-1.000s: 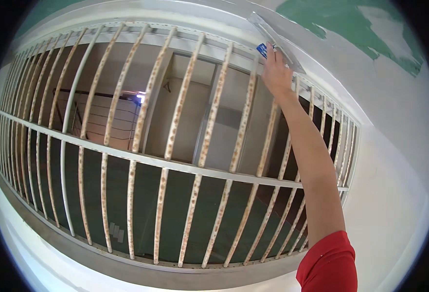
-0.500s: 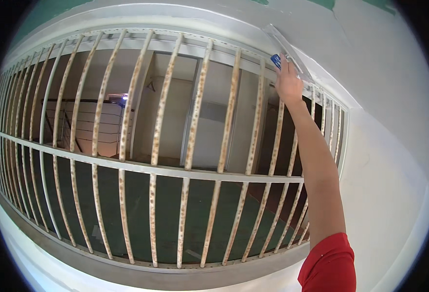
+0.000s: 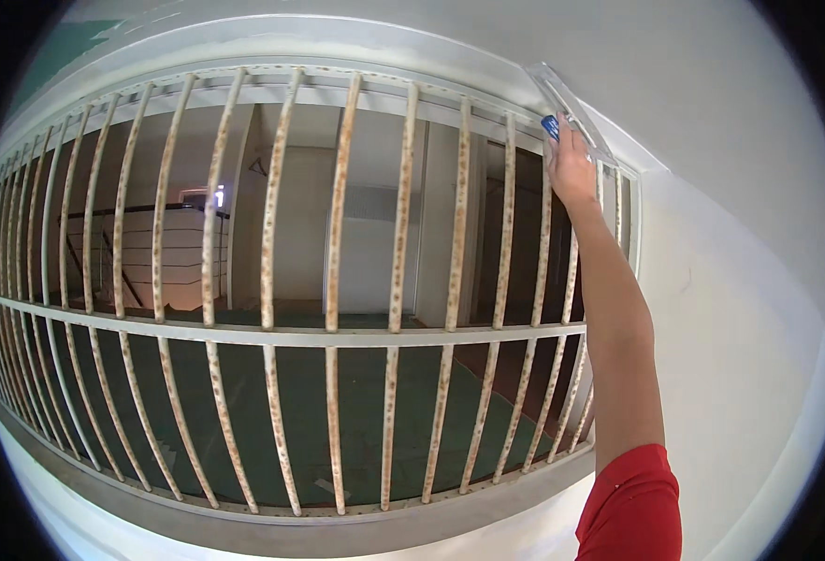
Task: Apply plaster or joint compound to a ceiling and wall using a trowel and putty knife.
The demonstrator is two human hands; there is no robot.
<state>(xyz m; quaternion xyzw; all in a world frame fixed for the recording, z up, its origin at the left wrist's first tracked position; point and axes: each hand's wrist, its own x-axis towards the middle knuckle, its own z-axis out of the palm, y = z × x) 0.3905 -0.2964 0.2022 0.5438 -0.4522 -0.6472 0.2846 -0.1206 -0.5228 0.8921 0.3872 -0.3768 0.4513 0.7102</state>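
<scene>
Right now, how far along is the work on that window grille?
Done: the frame over the grille looks evenly white. In hand: the right hand holds a blue-handled tool at the top right corner, against a strip along the wall edge. Left: the bars show rust spots along their length. Left hand is out of view.

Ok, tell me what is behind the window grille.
Behind the grille: a green floor, pale walls, a staircase at left with a small light. The bars and the right hand, gripping a blue-handled scraper, cover the upper right corner.
</scene>
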